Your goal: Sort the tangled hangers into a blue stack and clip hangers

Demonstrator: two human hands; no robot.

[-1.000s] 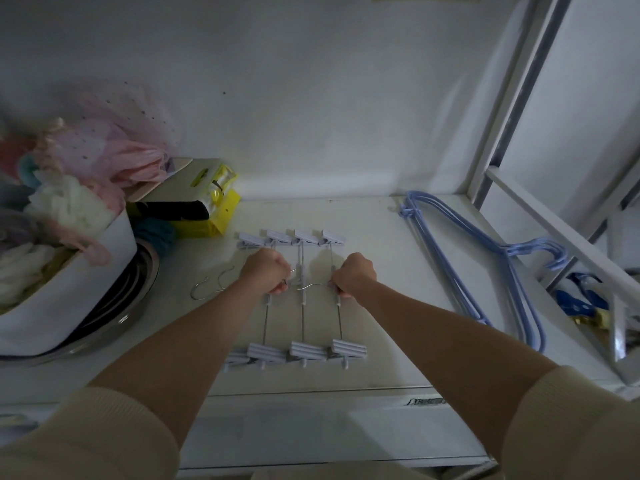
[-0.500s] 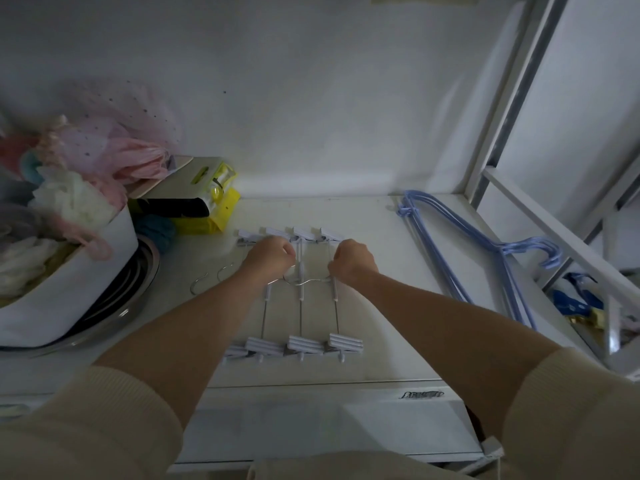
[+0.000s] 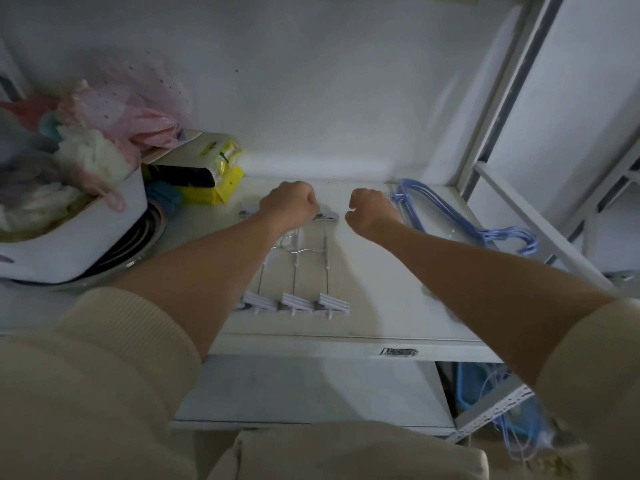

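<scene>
Several white clip hangers (image 3: 298,301) lie side by side in the middle of the white shelf (image 3: 388,306), their wire hooks overlapping. My left hand (image 3: 289,202) is a closed fist lying on their far clips and hiding most of that row. Apart from them, my right hand (image 3: 372,211) is curled shut with nothing visible in it, between the clip hangers and the far end of the blue hanger stack (image 3: 512,233). The blue hangers lie flat along the shelf's right side, hooks pointing right.
A white basket (image 3: 69,237) heaped with clothes sits on a metal bowl (image 3: 138,251) at the left. A yellow package (image 3: 221,181) lies against the back wall. A white frame post (image 3: 502,98) borders the right. Below right, a blue bin (image 3: 485,386) holds wire hangers.
Both hands slid from the middle of the clip hangers to the far end. My right hand came off the hangers and moved right, toward the blue stack.
</scene>
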